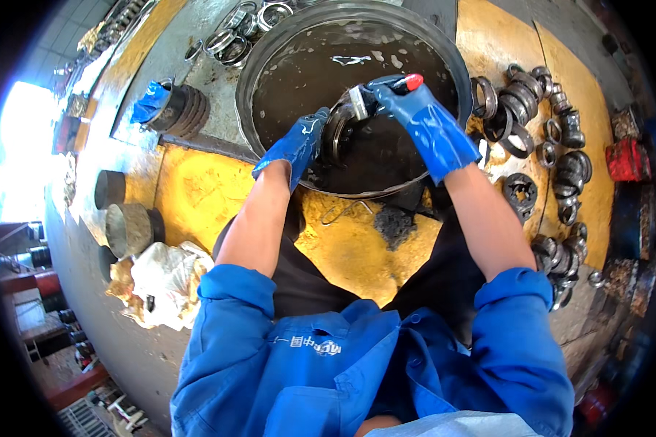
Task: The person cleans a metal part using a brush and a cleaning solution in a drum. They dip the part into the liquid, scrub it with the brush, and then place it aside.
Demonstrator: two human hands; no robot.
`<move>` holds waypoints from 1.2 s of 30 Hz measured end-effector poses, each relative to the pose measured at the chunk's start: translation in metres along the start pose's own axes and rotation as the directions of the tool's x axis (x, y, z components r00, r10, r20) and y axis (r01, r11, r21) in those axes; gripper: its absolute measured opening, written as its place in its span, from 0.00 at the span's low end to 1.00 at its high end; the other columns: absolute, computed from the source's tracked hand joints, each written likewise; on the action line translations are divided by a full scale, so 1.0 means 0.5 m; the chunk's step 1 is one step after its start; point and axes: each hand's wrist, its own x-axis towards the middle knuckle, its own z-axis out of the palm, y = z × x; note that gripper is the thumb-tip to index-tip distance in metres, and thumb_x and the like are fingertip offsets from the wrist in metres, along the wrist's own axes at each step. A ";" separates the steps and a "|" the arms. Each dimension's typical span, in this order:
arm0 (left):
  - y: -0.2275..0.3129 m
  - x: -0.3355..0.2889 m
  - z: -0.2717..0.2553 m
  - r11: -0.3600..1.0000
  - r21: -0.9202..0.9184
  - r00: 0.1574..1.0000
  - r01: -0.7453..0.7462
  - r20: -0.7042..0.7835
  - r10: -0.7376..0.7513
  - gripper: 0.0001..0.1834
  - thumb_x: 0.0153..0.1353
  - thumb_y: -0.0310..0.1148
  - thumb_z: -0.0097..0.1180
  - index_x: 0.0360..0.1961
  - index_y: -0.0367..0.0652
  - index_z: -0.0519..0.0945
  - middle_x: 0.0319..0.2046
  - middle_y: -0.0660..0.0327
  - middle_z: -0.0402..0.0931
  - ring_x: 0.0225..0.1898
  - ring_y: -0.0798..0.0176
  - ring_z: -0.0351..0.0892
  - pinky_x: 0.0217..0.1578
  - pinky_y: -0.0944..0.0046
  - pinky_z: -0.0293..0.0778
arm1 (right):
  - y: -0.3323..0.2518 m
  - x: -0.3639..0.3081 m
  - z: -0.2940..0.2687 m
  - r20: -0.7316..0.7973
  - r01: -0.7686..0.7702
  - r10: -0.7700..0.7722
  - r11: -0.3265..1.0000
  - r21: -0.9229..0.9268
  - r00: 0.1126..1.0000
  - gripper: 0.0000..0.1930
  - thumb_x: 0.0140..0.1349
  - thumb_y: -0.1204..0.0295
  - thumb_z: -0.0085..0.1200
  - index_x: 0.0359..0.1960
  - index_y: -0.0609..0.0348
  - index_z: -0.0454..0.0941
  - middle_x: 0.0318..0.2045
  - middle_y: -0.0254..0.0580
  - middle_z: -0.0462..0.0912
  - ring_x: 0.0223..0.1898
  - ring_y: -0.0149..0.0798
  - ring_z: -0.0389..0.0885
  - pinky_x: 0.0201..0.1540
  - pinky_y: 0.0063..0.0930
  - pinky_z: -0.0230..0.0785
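My left hand, in a wet blue rubber glove, is closed round the edge of a dark, ribbed metal ring part. It tilts the part over a large round metal basin of murky dark liquid. My right hand, gloved the same way, grips a brush with a dark handle and a red end. The brush's pale head rests at the upper right edge of the ring part. My fingers partly hide both the part and the brush handle.
Rows of dark metal rings lie on yellow sheeting at the right, beside a slotted round part. Shiny rings sit beyond the basin's left rim. At the left are stacked rings, short cylinders and a whitish rag.
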 end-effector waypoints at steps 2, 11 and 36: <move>0.079 -0.018 0.009 0.920 -0.321 0.969 0.225 -0.027 -0.247 0.20 0.80 0.37 0.36 0.60 0.41 0.77 0.56 0.62 0.78 0.59 0.70 0.72 0.61 0.67 0.67 | 0.004 0.014 -0.014 0.037 -0.040 0.043 0.996 -0.084 0.998 0.11 0.67 0.66 0.57 0.41 0.58 0.87 0.32 0.36 0.89 0.33 0.27 0.85 0.39 0.24 0.78; -0.066 0.041 -0.003 0.904 -0.415 0.978 0.099 -0.125 -0.165 0.23 0.78 0.45 0.41 0.60 0.41 0.79 0.58 0.61 0.78 0.60 0.67 0.70 0.62 0.65 0.65 | 0.107 0.107 -0.036 -0.077 -0.324 0.315 0.930 -0.175 0.946 0.15 0.66 0.59 0.57 0.46 0.55 0.86 0.33 0.39 0.89 0.31 0.32 0.86 0.36 0.27 0.78; 0.038 0.025 0.005 0.985 -0.028 0.974 0.168 -0.151 -0.170 0.24 0.79 0.44 0.39 0.60 0.38 0.78 0.52 0.60 0.81 0.50 0.62 0.75 0.55 0.63 0.71 | 0.064 0.036 0.036 0.120 0.484 -0.469 0.858 -0.173 0.875 0.13 0.59 0.71 0.63 0.47 0.44 0.87 0.45 0.36 0.88 0.47 0.42 0.86 0.53 0.34 0.78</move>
